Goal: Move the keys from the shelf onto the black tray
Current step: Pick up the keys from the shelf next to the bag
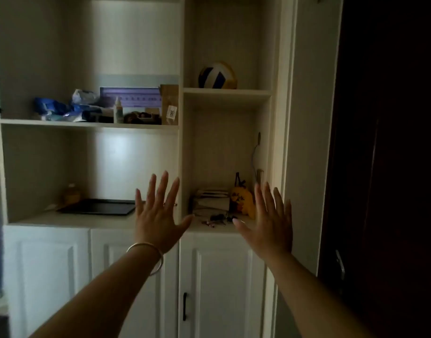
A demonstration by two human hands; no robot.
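Note:
A dark bunch of keys (pixel 215 219) lies on the lower shelf (pixel 209 228) of the right-hand compartment, near its front edge. The black tray (pixel 98 207) lies flat in the left compartment at the same height. My left hand (pixel 158 215) is raised in front of the divider between the two compartments, fingers spread, holding nothing, with a bangle on the wrist. My right hand (pixel 270 223) is raised just right of the keys, fingers apart and empty. Neither hand touches the keys.
Behind the keys stand a small box (pixel 212 200) and a yellow ornament (pixel 242 200). A small jar (pixel 71 193) sits behind the tray. The upper shelf holds clutter and a ball (pixel 218 75). White cabinet doors lie below; a dark door is at right.

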